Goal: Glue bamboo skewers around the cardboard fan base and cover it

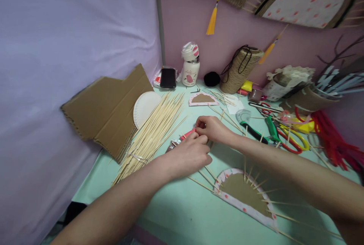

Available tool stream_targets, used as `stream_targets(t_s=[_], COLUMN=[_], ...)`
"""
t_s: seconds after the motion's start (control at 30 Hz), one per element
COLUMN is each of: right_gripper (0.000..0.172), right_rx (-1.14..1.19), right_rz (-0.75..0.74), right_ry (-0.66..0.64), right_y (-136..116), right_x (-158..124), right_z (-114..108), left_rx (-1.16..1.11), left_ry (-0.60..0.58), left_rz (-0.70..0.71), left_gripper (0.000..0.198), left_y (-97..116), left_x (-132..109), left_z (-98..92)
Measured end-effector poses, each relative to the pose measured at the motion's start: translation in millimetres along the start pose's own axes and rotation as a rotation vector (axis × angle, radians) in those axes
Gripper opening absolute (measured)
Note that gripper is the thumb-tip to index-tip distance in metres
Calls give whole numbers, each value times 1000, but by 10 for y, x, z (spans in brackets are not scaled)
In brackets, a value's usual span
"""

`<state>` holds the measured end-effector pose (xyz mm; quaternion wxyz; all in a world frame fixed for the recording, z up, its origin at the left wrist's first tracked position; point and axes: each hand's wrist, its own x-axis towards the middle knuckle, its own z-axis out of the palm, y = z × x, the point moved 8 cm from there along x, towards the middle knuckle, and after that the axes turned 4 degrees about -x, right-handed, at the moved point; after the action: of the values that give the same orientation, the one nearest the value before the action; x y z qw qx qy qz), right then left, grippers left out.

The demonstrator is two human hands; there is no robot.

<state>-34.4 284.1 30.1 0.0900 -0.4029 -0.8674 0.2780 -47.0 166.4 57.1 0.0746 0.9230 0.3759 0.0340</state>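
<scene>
My left hand [192, 156] is closed over a small red packet [187, 134] lying low over the table. Its fingers hide much of the packet. A crinkled clear wrapper with something brown inside [171, 146] is just left of these fingers. My right hand [212, 129] pinches at the packet's far end; what lies between its fingertips is hidden. Below both hands is a half-round cardboard piece [241, 190] edged with pink dotted fabric, thin bamboo sticks fanning out from its curved side. Several stick ends show under my left hand.
A bundle of bamboo sticks [155, 135] lies left, beside a paper plate [143, 106] and cardboard [106, 110]. Behind stand a white bottle [190, 72], a twine cone [240, 69] and a smaller half-round piece [203, 99]. Pliers [273, 128], scissors [297, 139] and red strands [331, 137] lie right.
</scene>
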Motion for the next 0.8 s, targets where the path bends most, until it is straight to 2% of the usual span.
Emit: stream_targets(t_s=[0.33,0.6,0.8], right_gripper=[7,7,5], right_rx=[25,17,51], right_rz=[-6,31,65], right_ry=[4,28,44], right_y=[103,119,231], right_x=[-7,-134,-343], right_z=[-16,-239,-408], left_rx=[15,-15,-62], left_ry=[-15,-59,-58], left_rz=[11,-9,-22], left_gripper=[19,17,16], left_y=[-16,-32,-74], left_x=[5,5,-19], left_z=[13,-23,-30])
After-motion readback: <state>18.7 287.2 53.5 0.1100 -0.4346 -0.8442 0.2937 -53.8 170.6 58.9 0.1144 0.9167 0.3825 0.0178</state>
